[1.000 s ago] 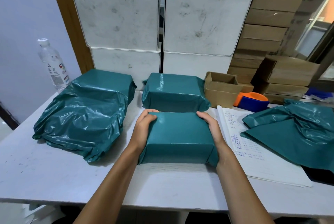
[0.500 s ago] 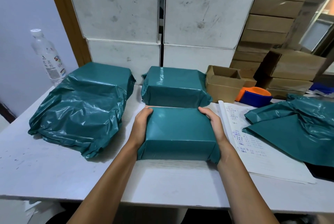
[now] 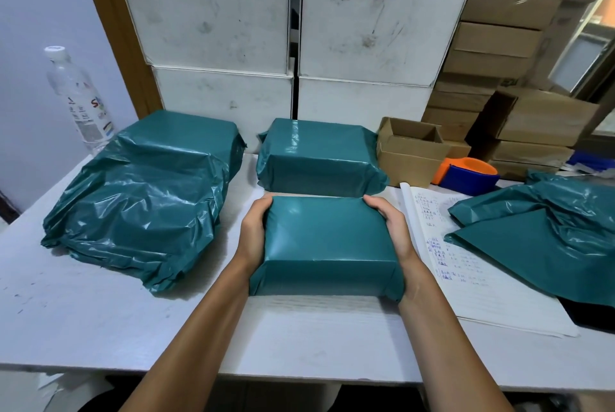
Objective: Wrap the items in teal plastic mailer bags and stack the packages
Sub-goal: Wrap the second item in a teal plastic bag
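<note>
A flat teal wrapped package [image 3: 324, 247] sits at the middle of the white table [image 3: 100, 321]. My left hand [image 3: 253, 232] grips its left side and my right hand [image 3: 390, 224] grips its right side, fingers curled over the far corners. Right behind it rests a second wrapped teal package [image 3: 317, 158], nearly touching. A bigger, loosely wrapped teal bundle [image 3: 143, 198] lies to the left. Loose teal mailer bags [image 3: 545, 238] are heaped at the right.
A sheet with handwriting [image 3: 466, 271] lies right of the held package. Behind it are an open small cardboard box [image 3: 411, 152] and an orange-and-blue tape dispenser [image 3: 469, 175]. White boxes [image 3: 296, 28] and stacked cartons [image 3: 499, 45] line the back. A water bottle [image 3: 78, 98] stands far left.
Both hands have slid the held package a little farther away, up against the package behind it. The grip is unchanged.
</note>
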`<state>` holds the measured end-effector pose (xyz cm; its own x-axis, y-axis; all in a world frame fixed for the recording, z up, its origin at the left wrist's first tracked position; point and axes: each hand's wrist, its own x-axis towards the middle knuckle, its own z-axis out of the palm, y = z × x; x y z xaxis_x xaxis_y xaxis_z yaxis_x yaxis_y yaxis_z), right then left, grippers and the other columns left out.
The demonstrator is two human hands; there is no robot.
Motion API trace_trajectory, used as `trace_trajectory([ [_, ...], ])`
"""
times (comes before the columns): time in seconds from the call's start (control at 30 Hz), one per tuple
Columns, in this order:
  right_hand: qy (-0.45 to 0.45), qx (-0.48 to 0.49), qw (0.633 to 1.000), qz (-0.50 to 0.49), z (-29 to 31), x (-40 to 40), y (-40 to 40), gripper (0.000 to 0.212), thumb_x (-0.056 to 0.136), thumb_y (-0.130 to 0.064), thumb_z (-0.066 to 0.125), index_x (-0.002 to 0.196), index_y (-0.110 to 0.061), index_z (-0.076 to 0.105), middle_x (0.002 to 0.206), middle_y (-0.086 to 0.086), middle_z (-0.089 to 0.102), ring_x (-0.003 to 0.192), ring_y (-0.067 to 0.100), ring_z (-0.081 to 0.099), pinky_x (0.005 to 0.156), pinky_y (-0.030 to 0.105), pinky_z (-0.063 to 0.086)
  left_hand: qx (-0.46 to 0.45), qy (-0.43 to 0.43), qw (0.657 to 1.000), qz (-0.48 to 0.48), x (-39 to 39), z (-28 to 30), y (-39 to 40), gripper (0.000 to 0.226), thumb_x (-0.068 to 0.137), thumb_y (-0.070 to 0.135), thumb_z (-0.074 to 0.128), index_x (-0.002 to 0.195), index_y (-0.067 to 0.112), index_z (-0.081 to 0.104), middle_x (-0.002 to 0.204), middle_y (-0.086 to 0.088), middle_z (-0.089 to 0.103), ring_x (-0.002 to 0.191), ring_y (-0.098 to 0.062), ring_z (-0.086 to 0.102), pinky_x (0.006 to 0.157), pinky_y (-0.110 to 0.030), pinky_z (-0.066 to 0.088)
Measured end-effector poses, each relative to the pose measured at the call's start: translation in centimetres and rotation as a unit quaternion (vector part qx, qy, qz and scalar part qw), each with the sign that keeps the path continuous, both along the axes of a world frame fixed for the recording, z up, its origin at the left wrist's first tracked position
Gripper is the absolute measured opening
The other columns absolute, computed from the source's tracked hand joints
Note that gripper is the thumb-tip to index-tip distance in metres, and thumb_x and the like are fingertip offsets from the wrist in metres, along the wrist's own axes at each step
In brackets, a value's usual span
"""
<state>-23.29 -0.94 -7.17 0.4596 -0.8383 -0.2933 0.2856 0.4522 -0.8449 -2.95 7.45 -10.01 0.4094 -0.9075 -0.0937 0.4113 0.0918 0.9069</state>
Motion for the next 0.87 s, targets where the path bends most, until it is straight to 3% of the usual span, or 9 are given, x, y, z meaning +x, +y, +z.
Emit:
trace_trajectory([
  [0.23, -0.006, -0.007, 1.000, 0.005, 0.1, -0.3, 0.4, 0.031, 0.106, -0.023, 0.051, 0.096, -0.009, 0.077, 0.084, 0.005, 0.080, 0.072, 0.015, 0.078, 0.061, 0.021, 0.060, 0.037, -0.016, 0.999, -0.011, -0.1, 0.9, 0.3, 0.035, 0.108, 0.022, 0.042, 0.097, 0.008, 0.072, 0.085, -0.006, 0.075, 0.079, -0.015, 0.072, 0.069, -0.024, 0.058],
  [0.33, 0.016, -0.027, 0.999, 0.007, 0.8, -0.5, 0.8, 0.030, 0.104, -0.026, 0.055, 0.095, -0.013, 0.079, 0.086, 0.005, 0.081, 0.073, 0.016, 0.078, 0.062, 0.023, 0.061, 0.049, -0.026, 0.998, -0.020, 0.4, 1.7, 0.7, 0.037, 0.108, 0.027, 0.043, 0.108, 0.007, 0.074, 0.102, -0.018, 0.078, 0.094, -0.024, 0.074, 0.084, -0.034, 0.060],
  [0.4, 0.049, -0.052, 0.997, 0.006, 1.4, -0.7, 1.0, 0.025, 0.101, -0.031, 0.059, 0.097, -0.017, 0.079, 0.092, 0.005, 0.081, 0.079, 0.017, 0.078, 0.073, 0.029, 0.061, 0.053, -0.064, 0.996, -0.012, 0.7, 1.6, 1.1, 0.036, 0.108, 0.029, 0.045, 0.114, 0.009, 0.074, 0.118, -0.020, 0.076, 0.109, -0.029, 0.068, 0.100, -0.044, 0.054],
  [0.5, 0.132, -0.111, 0.984, -0.043, 2.1, -1.6, 0.7, 0.027, 0.101, -0.038, 0.059, 0.106, -0.022, 0.080, 0.112, 0.003, 0.080, 0.107, 0.019, 0.073, 0.103, 0.040, 0.052, 0.046, -0.095, 0.994, 0.007, 1.3, 2.1, 1.9, 0.032, 0.109, 0.024, 0.046, 0.122, 0.014, 0.073, 0.118, 0.000, 0.077, 0.117, -0.021, 0.068, 0.099, -0.033, 0.052],
  [0.53, 0.161, -0.142, 0.975, -0.066, 2.3, -2.2, 0.3, 0.029, 0.102, -0.039, 0.056, 0.108, -0.024, 0.080, 0.119, 0.000, 0.079, 0.117, 0.017, 0.069, 0.110, 0.040, 0.047, 0.036, -0.133, 0.990, 0.020, 1.6, 2.6, 2.3, 0.032, 0.107, 0.027, 0.048, 0.125, 0.017, 0.073, 0.124, 0.004, 0.076, 0.123, -0.017, 0.067, 0.104, -0.031, 0.049],
  [0.6, 0.211, -0.217, 0.948, -0.097, 3.3, -3.4, 0.1, 0.029, 0.105, -0.039, 0.051, 0.110, -0.031, 0.078, 0.122, -0.010, 0.076, 0.123, 0.004, 0.063, 0.106, 0.030, 0.042, -0.001, -0.248, 0.967, 0.057, 2.3, 4.0, 3.2, 0.033, 0.105, 0.029, 0.053, 0.130, 0.023, 0.073, 0.134, 0.009, 0.073, 0.131, -0.006, 0.062, 0.115, -0.030, 0.043],
  [0.7, 0.257, -0.346, 0.898, -0.089, 5.5, -3.7, 1.2, 0.024, 0.108, -0.030, 0.052, 0.115, -0.035, 0.074, 0.118, -0.025, 0.071, 0.106, -0.021, 0.058, 0.090, 0.014, 0.040, -0.038, -0.375, 0.926, 0.034, 1.8, 7.1, 4.1, 0.033, 0.104, 0.025, 0.057, 0.133, 0.028, 0.072, 0.136, 0.019, 0.069, 0.133, 0.005, 0.056, 0.111, -0.017, 0.040],
  [0.77, 0.308, -0.408, 0.859, -0.013, 5.6, -2.3, 1.6, 0.022, 0.106, -0.029, 0.058, 0.123, -0.034, 0.071, 0.122, -0.024, 0.068, 0.113, -0.015, 0.058, 0.092, 0.012, 0.040, -0.014, -0.473, 0.881, -0.033, 0.6, 8.0, 3.4, 0.033, 0.104, 0.027, 0.058, 0.134, 0.030, 0.070, 0.136, 0.023, 0.066, 0.129, 0.009, 0.055, 0.105, -0.007, 0.038],
  [0.87, 0.434, -0.431, 0.786, 0.092, 4.2, -0.2, 2.0, 0.037, 0.102, -0.038, 0.063, 0.139, -0.035, 0.063, 0.129, -0.016, 0.060, 0.132, 0.007, 0.048, 0.107, 0.022, 0.035, 0.051, -0.565, 0.821, -0.068, -0.6, 6.7, 1.5, 0.037, 0.100, 0.026, 0.057, 0.136, 0.025, 0.068, 0.139, 0.011, 0.065, 0.134, -0.006, 0.054, 0.115, -0.022, 0.037],
])
